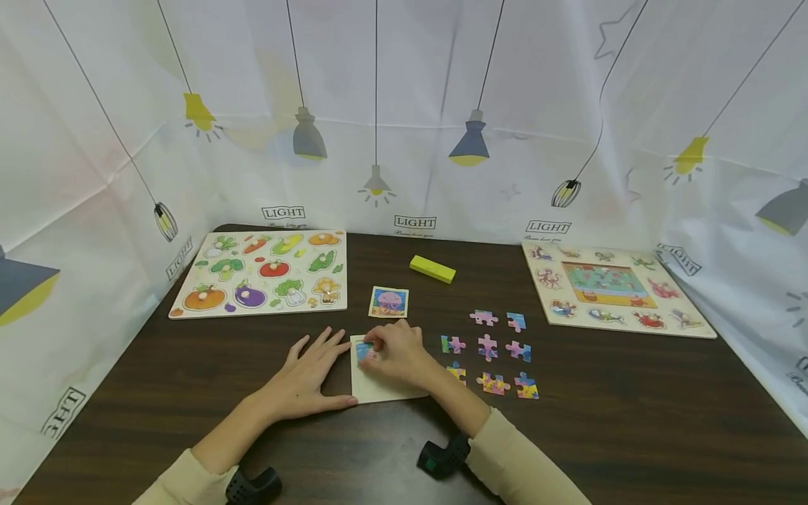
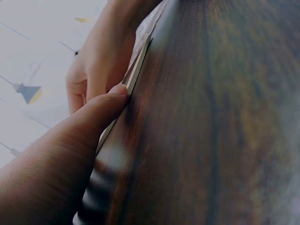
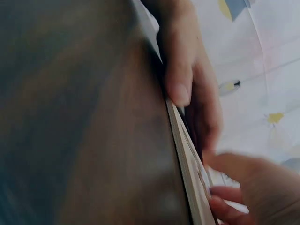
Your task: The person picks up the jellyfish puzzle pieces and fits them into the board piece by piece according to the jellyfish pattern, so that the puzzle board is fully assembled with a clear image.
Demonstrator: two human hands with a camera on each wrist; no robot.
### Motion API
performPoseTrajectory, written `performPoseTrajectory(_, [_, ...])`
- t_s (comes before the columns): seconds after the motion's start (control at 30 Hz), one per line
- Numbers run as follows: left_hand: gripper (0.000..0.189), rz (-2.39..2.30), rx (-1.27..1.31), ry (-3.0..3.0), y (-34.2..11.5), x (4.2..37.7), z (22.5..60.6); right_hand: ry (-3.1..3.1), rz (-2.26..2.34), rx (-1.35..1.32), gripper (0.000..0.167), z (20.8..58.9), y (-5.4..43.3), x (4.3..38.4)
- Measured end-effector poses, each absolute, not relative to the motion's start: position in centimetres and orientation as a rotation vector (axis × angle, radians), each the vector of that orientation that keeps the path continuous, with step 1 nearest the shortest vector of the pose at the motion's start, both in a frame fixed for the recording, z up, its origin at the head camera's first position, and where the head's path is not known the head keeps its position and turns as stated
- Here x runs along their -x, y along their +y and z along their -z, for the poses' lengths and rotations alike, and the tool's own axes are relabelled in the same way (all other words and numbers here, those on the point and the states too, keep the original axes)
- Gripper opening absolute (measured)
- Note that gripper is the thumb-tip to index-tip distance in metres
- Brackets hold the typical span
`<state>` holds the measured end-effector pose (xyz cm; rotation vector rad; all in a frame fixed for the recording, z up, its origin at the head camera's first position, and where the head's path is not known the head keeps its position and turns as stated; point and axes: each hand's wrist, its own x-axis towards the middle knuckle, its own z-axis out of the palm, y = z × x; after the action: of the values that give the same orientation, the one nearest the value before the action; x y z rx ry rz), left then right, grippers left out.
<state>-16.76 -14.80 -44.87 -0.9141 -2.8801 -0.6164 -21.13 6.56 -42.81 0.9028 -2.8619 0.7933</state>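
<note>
A pale square puzzle tray [image 1: 385,390] lies on the table in front of me. In its upper left corner sits a blue jigsaw piece [image 1: 362,349], partly covered by fingers. My right hand [image 1: 404,354] reaches over the tray, thumb and fingertips bent down and pinching at this piece. My left hand [image 1: 307,379] rests spread on the table to the left, its thumb against the tray's lower left corner. The left wrist view shows that thumb [image 2: 105,105] at the tray's edge [image 2: 137,72]. Right of the tray lie several loose jigsaw pieces [image 1: 487,346] in rows.
A small jellyfish picture card [image 1: 388,302] lies beyond the tray, with a yellow block [image 1: 432,269] behind it. A vegetable peg board [image 1: 259,273] stands back left, a sea-animal board [image 1: 615,289] back right. A white printed curtain [image 1: 404,91] hangs behind the dark table [image 1: 600,407].
</note>
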Motion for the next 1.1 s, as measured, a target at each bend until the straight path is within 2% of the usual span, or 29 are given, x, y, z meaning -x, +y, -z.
performPoseTrajectory(0.1, [0.091, 0.613, 0.912, -2.885, -14.8, 16.7, 44.7, -2.873, -0.796, -1.04, 0.037, 42.5, 7.1, 21.3])
performPoseTrajectory(0.23, [0.091, 0.607, 0.91, -2.894, -14.9, 16.6, 44.6, -2.851, -0.88, -1.121, 0.037, 42.5, 7.5, 21.6])
performPoseTrajectory(0.43, [0.091, 0.603, 0.914, -2.892, -15.0, 16.5, 44.5, -2.822, -0.945, -1.042, 0.028, 43.1, 7.4, 21.8])
performPoseTrajectory(1.1, [0.093, 0.59, 0.933, -2.866, -14.6, 16.5, 44.7, -2.785, -0.907, -1.042, 0.027, 43.3, 7.7, 21.8])
